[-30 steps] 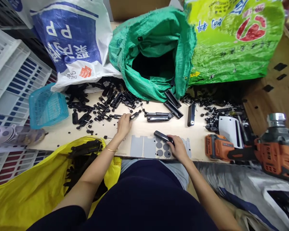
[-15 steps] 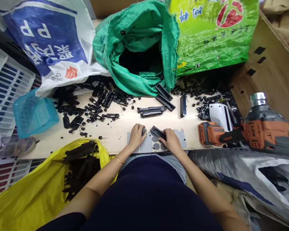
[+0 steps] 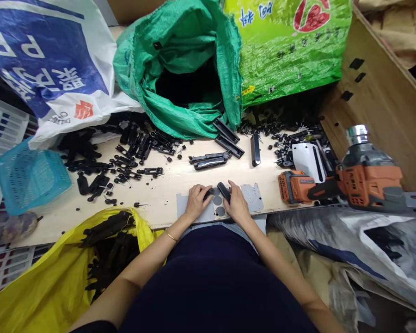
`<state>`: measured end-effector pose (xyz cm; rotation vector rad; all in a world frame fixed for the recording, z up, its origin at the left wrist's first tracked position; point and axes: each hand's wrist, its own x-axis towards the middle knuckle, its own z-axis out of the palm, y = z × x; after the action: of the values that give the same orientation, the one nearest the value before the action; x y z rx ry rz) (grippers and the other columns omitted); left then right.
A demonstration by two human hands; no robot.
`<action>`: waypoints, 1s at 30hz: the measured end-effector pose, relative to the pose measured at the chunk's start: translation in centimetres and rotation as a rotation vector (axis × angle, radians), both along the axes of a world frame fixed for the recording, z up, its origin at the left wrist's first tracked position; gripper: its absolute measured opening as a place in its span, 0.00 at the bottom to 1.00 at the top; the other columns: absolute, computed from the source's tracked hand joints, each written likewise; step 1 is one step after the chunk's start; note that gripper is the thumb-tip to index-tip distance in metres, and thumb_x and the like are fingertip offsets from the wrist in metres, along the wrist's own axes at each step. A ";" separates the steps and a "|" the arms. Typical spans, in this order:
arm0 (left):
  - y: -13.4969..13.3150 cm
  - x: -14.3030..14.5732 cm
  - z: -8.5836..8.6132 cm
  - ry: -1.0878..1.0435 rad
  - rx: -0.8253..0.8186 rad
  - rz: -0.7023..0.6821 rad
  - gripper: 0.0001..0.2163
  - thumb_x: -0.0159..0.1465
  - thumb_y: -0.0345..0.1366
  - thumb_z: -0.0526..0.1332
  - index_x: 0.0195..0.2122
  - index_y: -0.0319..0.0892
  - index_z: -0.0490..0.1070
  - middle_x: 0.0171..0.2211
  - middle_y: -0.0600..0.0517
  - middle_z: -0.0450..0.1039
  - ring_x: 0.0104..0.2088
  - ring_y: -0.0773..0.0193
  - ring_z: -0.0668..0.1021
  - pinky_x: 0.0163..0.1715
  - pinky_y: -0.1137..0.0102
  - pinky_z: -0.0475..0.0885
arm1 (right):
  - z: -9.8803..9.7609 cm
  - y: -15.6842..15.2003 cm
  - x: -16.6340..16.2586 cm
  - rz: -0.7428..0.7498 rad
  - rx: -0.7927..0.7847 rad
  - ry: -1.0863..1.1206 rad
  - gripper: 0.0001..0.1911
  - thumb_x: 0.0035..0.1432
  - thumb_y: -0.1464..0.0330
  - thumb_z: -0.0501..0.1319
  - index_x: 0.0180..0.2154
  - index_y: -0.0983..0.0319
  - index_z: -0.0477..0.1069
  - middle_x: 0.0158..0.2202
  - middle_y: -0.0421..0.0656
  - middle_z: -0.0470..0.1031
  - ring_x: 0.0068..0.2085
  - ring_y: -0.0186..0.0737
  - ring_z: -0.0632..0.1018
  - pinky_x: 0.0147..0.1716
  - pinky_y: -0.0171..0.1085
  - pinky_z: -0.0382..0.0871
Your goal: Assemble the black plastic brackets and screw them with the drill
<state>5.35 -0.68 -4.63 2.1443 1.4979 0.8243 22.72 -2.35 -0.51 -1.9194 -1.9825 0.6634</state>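
My left hand (image 3: 197, 202) is closed on a small black plastic part (image 3: 209, 192), mostly covered by my fingers. My right hand (image 3: 237, 203) grips a long black plastic piece (image 3: 223, 192), its rounded end tilted up and away from me. The two parts are close together but apart. Beneath both hands lies a grey sheet (image 3: 254, 196) with round grey discs (image 3: 218, 200) showing between them. Farther back on the table, a black housing pair (image 3: 208, 160) lies flat, and another black piece (image 3: 255, 150) lies lengthwise to its right.
Loose black parts (image 3: 142, 148) cover the left back. A green sack (image 3: 131, 69) gapes open behind; a yellow sack (image 3: 45, 263) of black parts hangs at front left. A blue basket (image 3: 33, 173) stands left, an orange cordless power tool (image 3: 370, 178) right, beside a wooden board (image 3: 377, 101).
My right hand has turned the long black piece over, so its smooth side and rounded end show. The whole view has shifted slightly; my left hand keeps its small part.
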 end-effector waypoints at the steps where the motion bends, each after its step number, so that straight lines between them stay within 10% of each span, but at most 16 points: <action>1: 0.1 -0.1 -0.2 0.015 -0.008 -0.001 0.12 0.63 0.37 0.59 0.48 0.42 0.71 0.35 0.49 0.70 0.38 0.60 0.72 0.42 0.63 0.68 | -0.2 0.1 -0.3 0.012 0.005 -0.003 0.27 0.54 0.73 0.55 0.57 0.63 0.55 0.44 0.52 0.67 0.46 0.49 0.70 0.40 0.44 0.68; 23: 0.8 2.5 -0.5 -0.012 0.063 0.119 0.14 0.66 0.31 0.52 0.51 0.38 0.68 0.31 0.48 0.65 0.35 0.59 0.68 0.37 0.64 0.68 | -1.3 0.9 -0.8 0.103 0.038 0.117 0.28 0.50 0.77 0.53 0.55 0.61 0.62 0.41 0.49 0.64 0.44 0.47 0.69 0.43 0.45 0.70; 30: 2.0 2.0 -0.2 -0.065 -0.011 -0.089 0.12 0.64 0.32 0.54 0.48 0.41 0.70 0.30 0.50 0.63 0.35 0.61 0.68 0.36 0.65 0.68 | -1.2 0.9 -0.8 0.112 0.019 0.140 0.31 0.50 0.77 0.53 0.57 0.60 0.59 0.41 0.48 0.63 0.43 0.47 0.69 0.42 0.45 0.71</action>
<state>7.32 1.32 -4.87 2.1387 1.3618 0.8437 21.94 -1.40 -1.70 -1.7112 -2.0123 0.7822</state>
